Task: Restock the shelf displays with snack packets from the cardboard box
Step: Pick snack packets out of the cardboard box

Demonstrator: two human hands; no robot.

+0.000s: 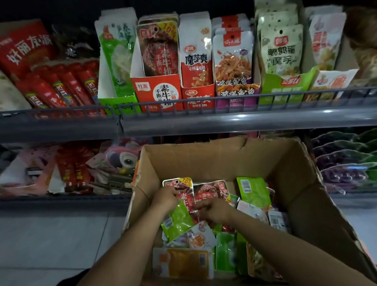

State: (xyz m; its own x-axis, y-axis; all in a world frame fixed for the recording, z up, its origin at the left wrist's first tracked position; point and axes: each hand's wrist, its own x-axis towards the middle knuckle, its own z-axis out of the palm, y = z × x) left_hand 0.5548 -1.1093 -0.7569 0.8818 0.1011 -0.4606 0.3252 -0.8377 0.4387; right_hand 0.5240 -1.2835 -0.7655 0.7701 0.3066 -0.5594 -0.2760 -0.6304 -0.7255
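Shop shelf (229, 121), hands gripping red packets (185, 194)

One head-worn wide-angle view looks forward and down, close over the cardboard box (226, 159), facing the shelf (207, 119)

Box (215, 160) sits in front of the shelves, below the upper shelf rail (229, 114). Loose packets (253, 192) lie in box. Both hands in box: left hand (164, 197) beside right hand (214, 209), on the packets. Display cartons (157, 91) stand in a row on upper shelf.
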